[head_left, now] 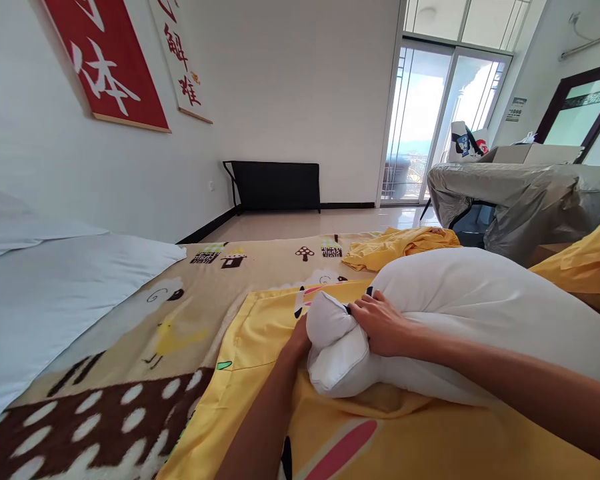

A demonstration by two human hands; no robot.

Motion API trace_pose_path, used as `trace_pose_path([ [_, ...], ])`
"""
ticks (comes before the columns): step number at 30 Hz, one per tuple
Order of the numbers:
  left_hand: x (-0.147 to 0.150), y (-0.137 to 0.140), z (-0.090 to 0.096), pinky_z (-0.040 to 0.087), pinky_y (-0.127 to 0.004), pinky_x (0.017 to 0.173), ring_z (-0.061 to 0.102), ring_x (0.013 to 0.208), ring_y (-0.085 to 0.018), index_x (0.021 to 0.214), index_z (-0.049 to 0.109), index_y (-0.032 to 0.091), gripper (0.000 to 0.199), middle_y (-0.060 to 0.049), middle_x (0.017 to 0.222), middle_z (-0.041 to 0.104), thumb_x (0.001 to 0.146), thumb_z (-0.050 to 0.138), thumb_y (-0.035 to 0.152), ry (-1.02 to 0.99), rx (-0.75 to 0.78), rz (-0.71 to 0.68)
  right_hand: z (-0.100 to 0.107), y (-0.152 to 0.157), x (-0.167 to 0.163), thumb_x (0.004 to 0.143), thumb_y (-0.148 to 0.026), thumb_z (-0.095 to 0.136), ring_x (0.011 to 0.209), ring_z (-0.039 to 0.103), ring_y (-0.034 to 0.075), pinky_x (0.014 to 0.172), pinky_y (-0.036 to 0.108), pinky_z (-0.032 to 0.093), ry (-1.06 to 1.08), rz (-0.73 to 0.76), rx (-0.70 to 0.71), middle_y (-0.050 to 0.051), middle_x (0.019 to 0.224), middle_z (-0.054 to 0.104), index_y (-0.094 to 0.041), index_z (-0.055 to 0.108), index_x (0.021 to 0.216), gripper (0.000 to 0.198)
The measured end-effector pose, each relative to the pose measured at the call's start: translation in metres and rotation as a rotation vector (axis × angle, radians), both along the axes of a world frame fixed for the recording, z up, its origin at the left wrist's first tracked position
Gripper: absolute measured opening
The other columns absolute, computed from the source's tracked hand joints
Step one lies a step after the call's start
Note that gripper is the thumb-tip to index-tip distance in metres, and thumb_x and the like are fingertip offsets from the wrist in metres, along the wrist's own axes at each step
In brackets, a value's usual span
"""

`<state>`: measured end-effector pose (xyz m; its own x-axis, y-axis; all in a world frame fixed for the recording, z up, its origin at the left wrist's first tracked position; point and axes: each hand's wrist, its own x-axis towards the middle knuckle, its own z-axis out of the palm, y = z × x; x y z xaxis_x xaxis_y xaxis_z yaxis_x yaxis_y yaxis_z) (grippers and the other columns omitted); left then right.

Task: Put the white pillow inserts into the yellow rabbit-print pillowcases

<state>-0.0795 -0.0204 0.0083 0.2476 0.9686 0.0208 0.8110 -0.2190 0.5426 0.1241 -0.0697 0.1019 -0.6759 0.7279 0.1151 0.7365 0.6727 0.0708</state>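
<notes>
A plump white pillow (480,293) lies on a yellow rabbit-print cloth (250,340), one end squeezed into a narrow bunch. My right hand (380,323) is closed round that bunched end, its fingers curled over the top. On the left side of the same end is my left hand (300,339), pressed close against the white fabric. Its fingers are hidden behind the pillow, so their grip does not show. Small dark patches lie beside my right fingers; I cannot make out what they are.
Beneath everything spreads a beige blanket (260,267) with animal prints. White bedding (80,287) lies at left. Crumpled yellow cloth (405,243) sits beyond the pillow, and more yellow fabric (590,267) is at right. A plastic-covered table (510,183) stands behind.
</notes>
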Motion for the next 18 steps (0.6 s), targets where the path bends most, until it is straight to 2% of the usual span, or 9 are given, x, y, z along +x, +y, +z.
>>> trace_pose_path([
  [4, -0.014, 0.004, 0.002, 0.048, -0.033, 0.077, 0.060, 0.095, -0.024, 0.099, 0.062, 0.016, 0.028, -0.009, 0.098, 0.068, 0.080, 0.055, 0.035, 0.029, -0.004, -0.001, -0.002, 0.024, -0.005, 0.064, -0.020, 0.060, 0.088, 0.057, 0.025, 0.077, 0.035, 0.033, -0.024, 0.020, -0.077, 0.010, 0.090, 0.064, -0.016, 0.053, 0.087, 0.024],
  [8, -0.025, 0.002, 0.019, 0.045, -0.030, 0.071, 0.062, 0.089, -0.026, 0.082, 0.063, 0.019, 0.017, -0.009, 0.096, 0.070, 0.067, 0.062, 0.026, 0.124, 0.024, 0.018, -0.007, 0.032, -0.004, 0.062, -0.019, 0.059, 0.088, 0.058, 0.025, 0.078, 0.035, 0.034, 0.011, 0.024, -0.080, 0.010, 0.089, 0.064, -0.016, 0.053, 0.088, 0.027],
  [13, -0.011, 0.002, 0.044, 0.041, -0.030, 0.067, 0.062, 0.083, -0.025, 0.082, 0.059, 0.018, 0.016, -0.011, 0.094, 0.068, 0.076, 0.049, 0.029, 0.211, 0.172, 0.140, -0.011, 0.012, -0.002, 0.063, -0.022, 0.058, 0.089, 0.056, 0.026, 0.079, 0.037, 0.035, 0.045, 0.014, -0.004, 0.012, 0.092, 0.063, -0.014, 0.053, 0.093, 0.031],
  [18, 0.020, 0.020, 0.074, 0.041, -0.023, 0.063, 0.062, 0.074, -0.016, 0.080, 0.059, 0.017, 0.015, -0.004, 0.078, 0.068, 0.076, 0.049, 0.027, 0.262, 0.225, 0.141, -0.017, -0.019, -0.003, 0.063, -0.026, 0.057, 0.091, 0.053, 0.027, 0.080, 0.039, 0.036, 0.056, 0.019, 0.104, 0.014, 0.097, 0.061, -0.013, 0.053, 0.098, 0.037],
])
